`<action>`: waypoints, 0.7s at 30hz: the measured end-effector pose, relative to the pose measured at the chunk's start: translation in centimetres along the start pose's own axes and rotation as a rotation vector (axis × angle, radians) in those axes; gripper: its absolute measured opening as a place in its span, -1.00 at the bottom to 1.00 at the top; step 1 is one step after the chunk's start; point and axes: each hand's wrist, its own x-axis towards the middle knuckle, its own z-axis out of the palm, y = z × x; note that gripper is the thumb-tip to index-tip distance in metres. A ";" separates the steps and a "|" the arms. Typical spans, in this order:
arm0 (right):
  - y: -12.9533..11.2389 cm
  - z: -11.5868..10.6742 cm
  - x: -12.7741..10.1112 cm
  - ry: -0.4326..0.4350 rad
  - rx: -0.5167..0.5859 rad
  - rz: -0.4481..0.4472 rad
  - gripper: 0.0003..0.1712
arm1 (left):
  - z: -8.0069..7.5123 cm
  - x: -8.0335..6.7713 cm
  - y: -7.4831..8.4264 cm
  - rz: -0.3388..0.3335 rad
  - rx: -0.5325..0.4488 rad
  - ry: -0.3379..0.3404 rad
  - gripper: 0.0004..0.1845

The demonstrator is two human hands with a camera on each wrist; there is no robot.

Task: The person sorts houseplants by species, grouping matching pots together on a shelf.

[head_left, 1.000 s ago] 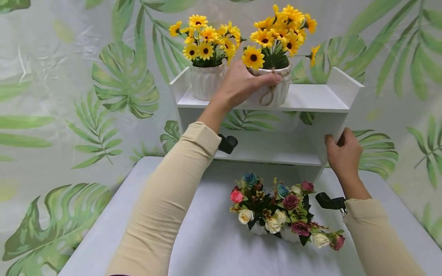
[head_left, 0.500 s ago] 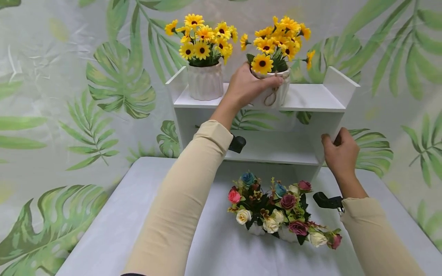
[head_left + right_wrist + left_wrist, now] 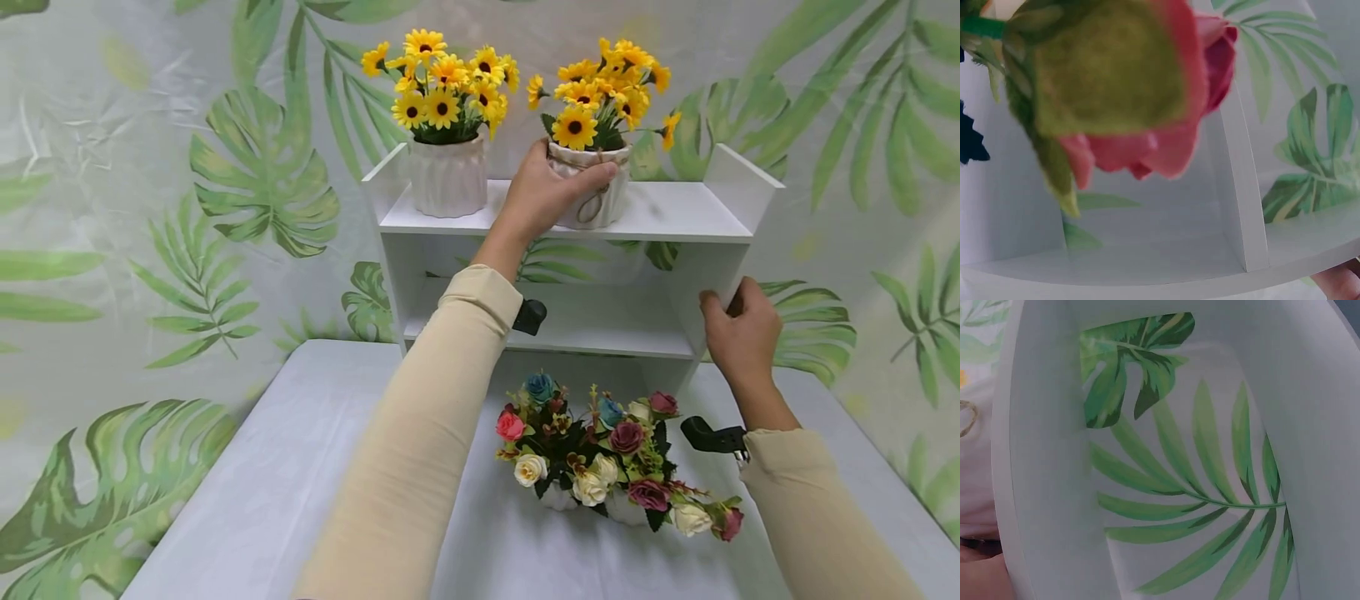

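Observation:
My left hand [image 3: 551,187] grips a white ribbed flowerpot [image 3: 611,200] of yellow sunflowers [image 3: 600,96] on the shelf unit's top board, its thumb across the pot's front near a twine loop [image 3: 592,207]. In the left wrist view only part of this pot [image 3: 975,469] shows at the left edge. A second white pot [image 3: 448,179] of sunflowers stands to its left. Lower down, my right hand [image 3: 745,329] holds the right side panel [image 3: 712,287] of the white shelf unit, thumb at the panel's front edge. A bit of this hand [image 3: 1340,282] shows in the right wrist view.
Artificial roses [image 3: 592,450] in white pots stand on the white-covered table [image 3: 360,442] before the shelf unit. A pink rose [image 3: 1141,94] fills much of the right wrist view. A middle board [image 3: 600,329] runs below the top one. Leaf-print cloth [image 3: 255,175] hangs behind.
The right sunflower pot has come down and back a little, its flowers lower against the backdrop. My left hand moves slightly right with it. My right hand stays on the side panel.

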 end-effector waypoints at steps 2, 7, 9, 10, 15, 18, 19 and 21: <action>0.1 0.0 0.0 0.003 -0.002 -0.003 -0.59 | 0.2 0.1 -0.1 -0.003 0.012 0.006 -0.09; 0.2 -0.1 0.0 0.000 -0.004 -0.003 -0.58 | 0.4 0.2 -0.2 -0.052 0.044 0.032 0.05; 0.2 -0.1 0.0 -0.001 -0.004 0.000 -0.58 | 0.5 0.2 -0.1 -0.067 0.054 0.037 0.07; 0.2 -0.1 0.0 0.000 -0.005 0.001 -0.58 | 0.5 0.2 -0.1 -0.070 0.058 0.037 0.08; 0.3 0.0 0.0 0.003 -0.019 -0.001 -0.60 | 0.7 0.1 0.1 -0.100 0.090 0.029 0.11; 0.4 0.1 0.1 0.003 -0.023 -0.004 -0.60 | 0.7 0.1 0.3 -0.112 0.113 0.027 0.13; 0.4 0.1 0.1 0.003 -0.022 -0.006 -0.60 | 0.8 0.1 0.4 -0.116 0.119 0.027 0.15; 0.4 0.0 0.2 0.001 -0.022 -0.008 -0.60 | 0.8 0.0 0.5 -0.124 0.132 0.025 0.17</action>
